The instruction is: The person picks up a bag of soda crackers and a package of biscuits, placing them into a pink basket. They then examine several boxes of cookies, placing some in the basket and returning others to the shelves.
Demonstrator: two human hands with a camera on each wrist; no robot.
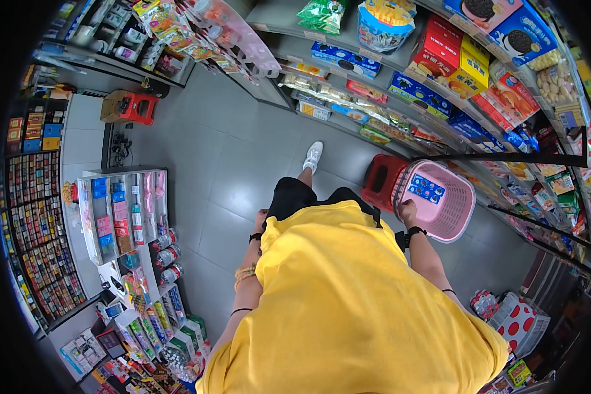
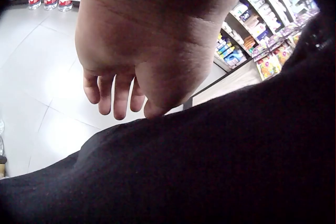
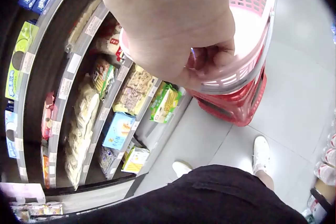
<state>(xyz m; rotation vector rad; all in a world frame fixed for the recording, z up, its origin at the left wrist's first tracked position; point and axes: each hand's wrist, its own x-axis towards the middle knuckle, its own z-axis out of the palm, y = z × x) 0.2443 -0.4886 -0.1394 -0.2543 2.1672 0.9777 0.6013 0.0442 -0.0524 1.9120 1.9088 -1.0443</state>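
Note:
My right hand (image 1: 408, 211) grips the near rim of a pink plastic shopping basket (image 1: 466, 203). In the right wrist view its fingers (image 3: 223, 58) curl over the rim, and the grey basket handle (image 3: 247, 79) lies along the edge. A blue printed packet (image 1: 425, 189) lies inside the basket. My left hand (image 1: 261, 219) hangs beside the black shorts (image 2: 173, 166). The left wrist view shows its fingers (image 2: 121, 98) relaxed and pointing down, holding nothing.
A red plastic piece (image 1: 377, 180) stands against the pink basket. Shelves of snack boxes (image 1: 440, 59) run along the right. To the left are a display rack (image 1: 125, 213) and large water bottles (image 1: 167, 256). A red stool (image 1: 140, 108) stands farther off on the grey tiled floor (image 1: 223, 157).

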